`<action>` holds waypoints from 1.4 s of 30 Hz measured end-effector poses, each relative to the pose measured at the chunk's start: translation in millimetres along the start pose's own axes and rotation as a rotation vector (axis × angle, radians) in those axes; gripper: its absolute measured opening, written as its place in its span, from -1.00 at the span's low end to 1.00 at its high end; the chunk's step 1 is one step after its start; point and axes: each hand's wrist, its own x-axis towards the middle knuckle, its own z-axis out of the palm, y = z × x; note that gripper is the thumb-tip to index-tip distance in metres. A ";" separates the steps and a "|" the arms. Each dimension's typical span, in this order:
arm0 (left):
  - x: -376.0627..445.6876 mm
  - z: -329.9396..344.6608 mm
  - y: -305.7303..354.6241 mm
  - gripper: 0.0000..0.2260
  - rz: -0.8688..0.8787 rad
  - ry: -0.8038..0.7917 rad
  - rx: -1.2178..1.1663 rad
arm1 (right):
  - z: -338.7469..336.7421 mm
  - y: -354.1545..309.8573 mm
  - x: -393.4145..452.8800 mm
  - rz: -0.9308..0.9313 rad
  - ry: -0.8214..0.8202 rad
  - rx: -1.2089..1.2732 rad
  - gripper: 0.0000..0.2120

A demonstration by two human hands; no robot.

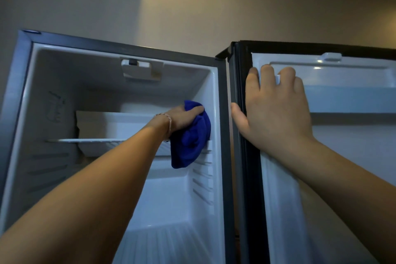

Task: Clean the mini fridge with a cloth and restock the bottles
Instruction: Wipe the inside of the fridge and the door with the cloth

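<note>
With the fridge (19,100) standing open and its door (342,156) swung out to the right, wiping inside. Left hand (182,119) reached deep into the cavity, fingers curled round a bunched blue cloth (190,141), pressing it against the right inner wall (215,96) just above the ribbed shelf slots (203,180). Cloth hanging down in folds below the hand, lower edge level with the top slots. Thin bracelet (168,123) on the left wrist. Right hand (276,111) laid on the inner face of the door near its hinge side, fingers hooked over the end of the upper door shelf (347,97), thumb spread across the dark door gasket (246,156). White wire shelf (85,140) spanning the cavity at mid-height, with a white tray-like compartment (111,122) behind it at the back. Thermostat housing (141,69) fixed to the cavity ceiling. Floor (171,242) of the cavity ridged. Plain pale wall (235,6) behind the fridge.
</note>
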 end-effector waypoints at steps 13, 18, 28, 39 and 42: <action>27.1 -0.8 -12.6 -0.78 0.054 0.206 0.009 | 6.2 1.0 2.4 -0.003 0.045 -0.010 -0.29; 20.2 3.3 -10.2 -0.72 0.042 0.195 0.016 | 6.7 0.3 1.1 -0.003 0.056 -0.020 -0.30; -23.4 15.1 15.3 -0.81 0.302 0.366 0.075 | 3.8 2.6 -1.7 -0.008 0.027 0.138 -0.36; -77.5 48.2 78.6 -0.82 0.686 0.618 -0.191 | 17.3 9.0 -102.1 0.313 0.097 0.980 -0.47; -68.6 39.2 90.1 -0.87 0.704 0.623 -0.238 | 10.7 8.7 -98.0 0.473 -0.150 1.152 -0.76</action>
